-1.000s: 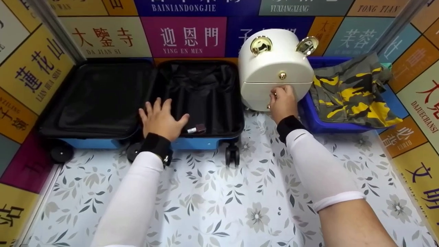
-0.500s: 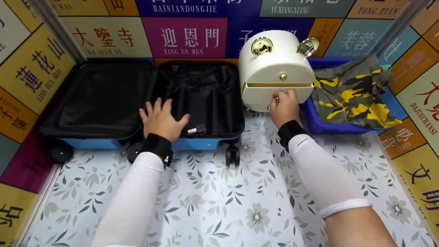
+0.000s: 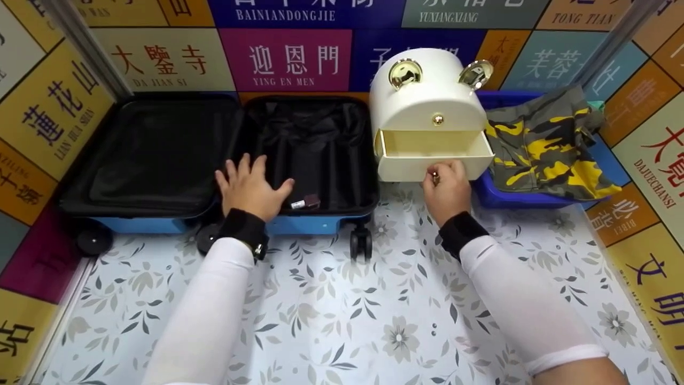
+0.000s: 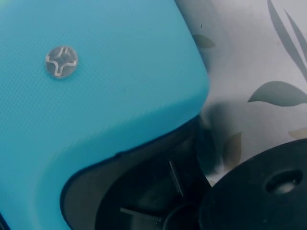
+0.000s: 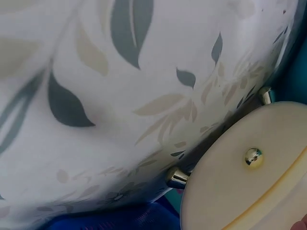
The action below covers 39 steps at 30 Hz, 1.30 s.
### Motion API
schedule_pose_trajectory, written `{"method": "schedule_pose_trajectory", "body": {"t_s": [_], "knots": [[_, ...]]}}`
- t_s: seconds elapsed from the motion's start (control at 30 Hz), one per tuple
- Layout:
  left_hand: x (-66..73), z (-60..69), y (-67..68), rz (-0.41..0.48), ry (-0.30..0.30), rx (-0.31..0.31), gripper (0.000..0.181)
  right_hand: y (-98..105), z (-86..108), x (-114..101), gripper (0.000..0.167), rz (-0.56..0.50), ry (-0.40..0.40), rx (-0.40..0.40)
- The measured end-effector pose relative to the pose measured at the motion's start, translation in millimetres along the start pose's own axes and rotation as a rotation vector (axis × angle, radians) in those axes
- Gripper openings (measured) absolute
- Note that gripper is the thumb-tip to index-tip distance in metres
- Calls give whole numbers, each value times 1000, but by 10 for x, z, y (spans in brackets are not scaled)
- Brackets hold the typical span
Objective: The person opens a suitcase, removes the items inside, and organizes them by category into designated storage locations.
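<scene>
A rounded white cabinet (image 3: 411,101) with gold ear-like ornaments stands at the back right in the head view. Its drawer (image 3: 406,168) is pulled out, showing a bare cream inside. My right hand (image 3: 450,192) pinches the gold knob (image 3: 436,178) on the drawer front. In the right wrist view, another gold knob (image 5: 254,157) shows on the cabinet, with fingertips (image 5: 300,225) at the corner. My left hand (image 3: 254,190) rests with spread fingers on the near edge of an opened suitcase (image 3: 368,198), black inside and blue outside. The left wrist view shows its blue shell (image 4: 120,76).
Beside the cabinet, a blue bin (image 3: 507,200) holds folded camouflage cloth (image 3: 550,144). A small label (image 3: 304,202) lies in the suitcase's right half. The suitcase's wheels (image 3: 361,243) stick out toward me over the floral cloth (image 3: 320,315). Patterned panels (image 3: 286,59) enclose the back and sides.
My right hand has drawn the cabinet's drawer out toward me, from closed to well open. The left hand has stayed in place on the suitcase.
</scene>
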State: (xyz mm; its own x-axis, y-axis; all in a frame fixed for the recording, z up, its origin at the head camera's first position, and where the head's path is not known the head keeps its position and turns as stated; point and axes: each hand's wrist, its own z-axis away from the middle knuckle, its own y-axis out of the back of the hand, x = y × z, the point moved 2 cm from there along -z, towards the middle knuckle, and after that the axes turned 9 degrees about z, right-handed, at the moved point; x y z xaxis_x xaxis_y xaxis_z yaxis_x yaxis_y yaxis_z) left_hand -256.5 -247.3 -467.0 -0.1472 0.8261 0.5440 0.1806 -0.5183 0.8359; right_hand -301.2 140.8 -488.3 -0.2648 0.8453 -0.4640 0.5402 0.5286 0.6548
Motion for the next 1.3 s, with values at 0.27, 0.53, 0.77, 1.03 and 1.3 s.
{"method": "schedule_pose_trajectory", "body": {"t_s": [0.27, 0.53, 0.77, 1.03, 1.3], "knots": [[-51, 8, 11, -5, 9, 3, 89, 11, 117, -18, 7, -5, 50, 44], [-73, 17, 16, -7, 15, 5, 89, 26, 149, -52, 7, 35, 73, 47], [-78, 9, 39, -5, 10, 7, 88, 109, 155, -548, 24, -109, 199, 106], [-72, 0, 26, -17, 12, 16, 89, -138, -53, -1559, 54, -51, 352, -461], [-9, 4, -10, -1, -7, 44, 88, -733, -133, -1956, 70, 249, 448, -940]]}}
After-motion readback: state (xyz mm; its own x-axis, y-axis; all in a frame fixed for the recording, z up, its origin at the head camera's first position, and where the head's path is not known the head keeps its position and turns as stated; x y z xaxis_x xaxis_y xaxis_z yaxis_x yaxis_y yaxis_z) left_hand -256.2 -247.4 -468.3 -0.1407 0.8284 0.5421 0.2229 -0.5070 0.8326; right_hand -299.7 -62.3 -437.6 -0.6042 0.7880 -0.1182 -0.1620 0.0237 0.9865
